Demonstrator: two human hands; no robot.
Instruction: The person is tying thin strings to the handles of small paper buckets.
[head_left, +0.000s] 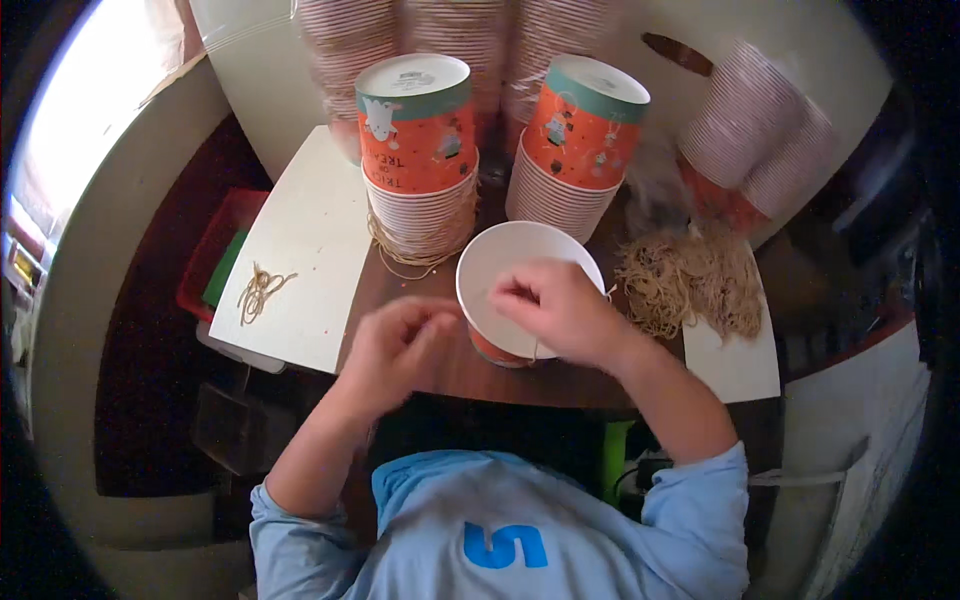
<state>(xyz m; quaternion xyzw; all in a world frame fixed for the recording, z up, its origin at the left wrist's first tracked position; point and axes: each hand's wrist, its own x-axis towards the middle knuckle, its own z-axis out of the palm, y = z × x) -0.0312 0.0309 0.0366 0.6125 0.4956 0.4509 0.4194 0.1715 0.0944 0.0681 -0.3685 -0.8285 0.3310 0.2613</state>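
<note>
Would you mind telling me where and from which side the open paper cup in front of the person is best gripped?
Probably by the orange side wall of the paper cup, from the left. It stands upright, mouth up, and the right hand already covers the right rim, while the left hand is next to the bare left wall.

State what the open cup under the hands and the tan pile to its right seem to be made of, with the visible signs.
Open cup: likely coated paper, matte white inside, thin rolled rim, printed orange outside. Tan pile: probably rubber bands, thin tangled loops with a dull finish, though blur leaves string possible.
</note>
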